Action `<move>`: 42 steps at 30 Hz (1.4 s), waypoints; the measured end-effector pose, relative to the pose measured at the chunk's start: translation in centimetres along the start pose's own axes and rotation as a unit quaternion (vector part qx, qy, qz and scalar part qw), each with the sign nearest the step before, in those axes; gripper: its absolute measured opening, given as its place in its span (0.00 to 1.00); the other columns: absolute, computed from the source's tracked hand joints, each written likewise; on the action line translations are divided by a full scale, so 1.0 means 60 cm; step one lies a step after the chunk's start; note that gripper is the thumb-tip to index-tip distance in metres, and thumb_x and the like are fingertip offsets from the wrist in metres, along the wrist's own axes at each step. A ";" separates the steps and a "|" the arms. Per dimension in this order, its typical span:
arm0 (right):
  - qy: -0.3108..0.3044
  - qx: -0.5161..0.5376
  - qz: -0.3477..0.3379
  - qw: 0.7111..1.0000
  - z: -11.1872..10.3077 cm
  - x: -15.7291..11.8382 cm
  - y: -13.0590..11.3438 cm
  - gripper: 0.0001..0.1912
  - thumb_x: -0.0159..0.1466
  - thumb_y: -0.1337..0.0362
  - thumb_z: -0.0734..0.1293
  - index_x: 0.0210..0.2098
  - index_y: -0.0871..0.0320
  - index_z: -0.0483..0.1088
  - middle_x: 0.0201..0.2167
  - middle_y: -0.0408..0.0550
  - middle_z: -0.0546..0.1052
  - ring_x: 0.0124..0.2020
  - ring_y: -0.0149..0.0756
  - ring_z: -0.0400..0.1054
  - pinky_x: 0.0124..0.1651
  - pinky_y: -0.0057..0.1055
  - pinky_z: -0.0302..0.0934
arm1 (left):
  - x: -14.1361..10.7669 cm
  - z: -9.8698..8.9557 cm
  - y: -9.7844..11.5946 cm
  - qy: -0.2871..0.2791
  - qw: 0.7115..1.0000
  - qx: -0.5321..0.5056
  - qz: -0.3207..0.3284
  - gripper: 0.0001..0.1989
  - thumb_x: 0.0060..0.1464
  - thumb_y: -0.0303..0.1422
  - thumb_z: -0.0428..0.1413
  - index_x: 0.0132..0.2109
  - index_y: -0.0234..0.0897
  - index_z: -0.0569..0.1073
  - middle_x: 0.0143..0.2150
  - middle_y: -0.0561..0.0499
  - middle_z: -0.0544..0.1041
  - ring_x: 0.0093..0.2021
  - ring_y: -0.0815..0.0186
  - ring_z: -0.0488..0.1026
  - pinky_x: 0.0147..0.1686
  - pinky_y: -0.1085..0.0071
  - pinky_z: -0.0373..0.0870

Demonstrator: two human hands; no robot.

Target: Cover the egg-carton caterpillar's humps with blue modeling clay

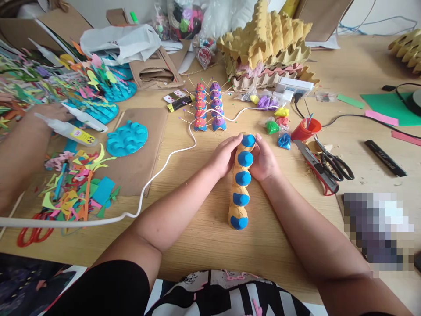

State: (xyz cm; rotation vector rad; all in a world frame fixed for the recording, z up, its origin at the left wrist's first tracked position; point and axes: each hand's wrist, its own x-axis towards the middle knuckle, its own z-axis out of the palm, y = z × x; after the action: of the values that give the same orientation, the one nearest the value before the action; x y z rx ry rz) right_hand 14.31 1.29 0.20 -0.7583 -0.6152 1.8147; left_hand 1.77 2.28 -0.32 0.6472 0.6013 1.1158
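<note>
A strip of yellow egg carton (242,179) lies lengthwise in front of me, with a cap of blue clay on each bump. At its far end, my left hand (226,154) holds the left side, fingers curled and thumb near the last blue cap. My right hand (264,159) grips the opposite side of that end, its thumb beside the same cap. Some fingertips are hidden behind the strip. Just beyond stand two decorated egg-carton caterpillars, one red and blue (200,107), one purple and blue (217,107), with pins sticking out.
Bags of coloured clay (272,126), a red cup (306,129), a box cutter (316,167) and black scissors (335,164) are at right. A white cable (167,159) crosses the left side. Another person's arm (26,149) reaches among paper scraps and glue bottles (74,134). Egg trays (263,44) stand behind.
</note>
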 end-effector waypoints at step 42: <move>0.053 -0.039 -0.018 0.998 0.002 0.005 0.012 0.25 0.53 0.41 0.84 0.35 0.49 0.76 0.32 0.41 0.85 0.48 0.46 0.82 0.56 0.42 0.79 | -0.006 0.013 0.011 0.042 0.999 -0.002 -0.006 0.12 0.61 0.39 0.71 0.35 0.37 0.80 0.32 0.55 0.82 0.35 0.70 0.79 0.47 0.70 0.73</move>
State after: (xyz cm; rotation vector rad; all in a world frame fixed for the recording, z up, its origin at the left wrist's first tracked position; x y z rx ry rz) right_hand 13.72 1.33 -0.28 -0.8850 -0.6292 1.7144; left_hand 1.81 2.00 0.75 0.5954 0.6742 1.1362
